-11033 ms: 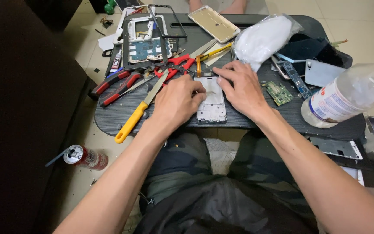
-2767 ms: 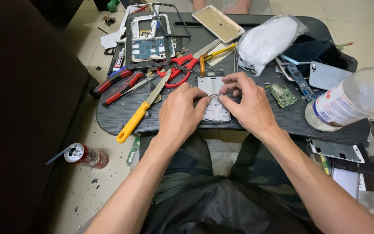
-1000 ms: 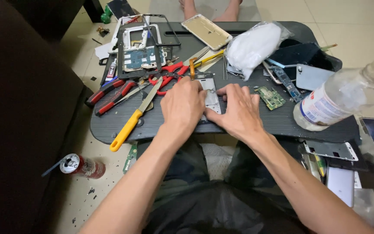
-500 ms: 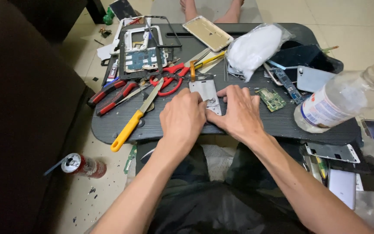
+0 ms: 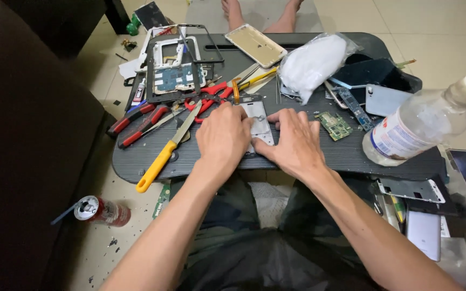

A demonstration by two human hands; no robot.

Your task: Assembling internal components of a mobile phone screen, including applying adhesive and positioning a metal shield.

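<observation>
Both hands are pressed down on the grey phone frame lying flat on the black lap tray, left hand cupped over its near-left edge, right hand splayed flat just beside it, so I'd judge they're prying or seating a part, needing steady fingertip pressure next.

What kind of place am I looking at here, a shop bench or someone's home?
Likely a home, not a shop: the person sits on a tiled floor at a low dark lap table strewn with phone frames, a circuit board and pliers; both hands press a phone part.
</observation>
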